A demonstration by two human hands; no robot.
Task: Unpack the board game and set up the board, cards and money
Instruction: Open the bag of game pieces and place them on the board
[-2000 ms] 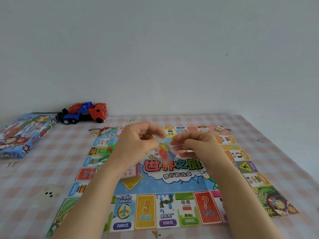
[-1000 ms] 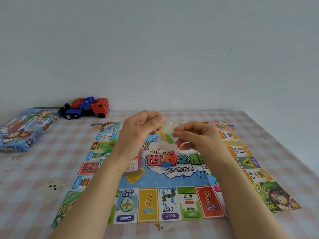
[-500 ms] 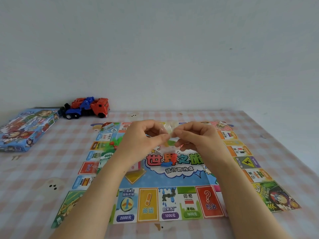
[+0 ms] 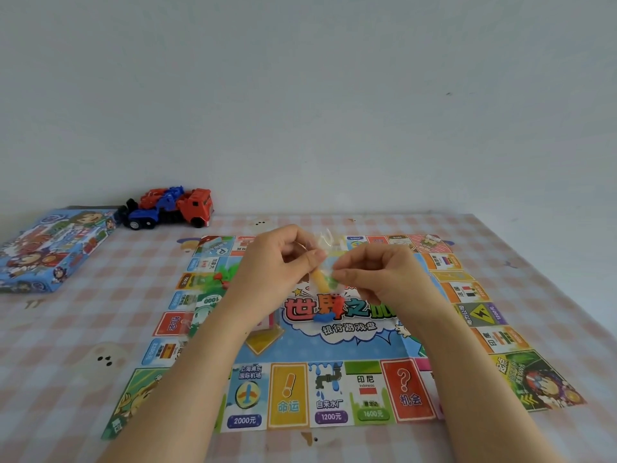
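The colourful game board [image 4: 334,389] lies flat and unfolded on the checked tablecloth. Above its middle, my left hand [image 4: 277,265] and my right hand [image 4: 374,272] both pinch a small clear plastic bag [image 4: 325,259] of coloured playing pieces; yellow and green pieces show through it. A red piece and a blue piece [image 4: 329,312] are just below the bag, and I cannot tell whether they rest on the board. A packet of paper money [image 4: 203,295] lies on the board's left side. A pink card stack [image 4: 267,322] peeks out under my left wrist.
The blue game box [image 4: 50,248] sits at the far left of the table. A red and blue toy truck [image 4: 170,208] stands against the wall behind it. The table's right edge [image 4: 547,295] runs diagonally beside the board.
Both hands have lifted the bag slightly and worked at its top. A red and a blue piece now show below the bag, over the board's centre.
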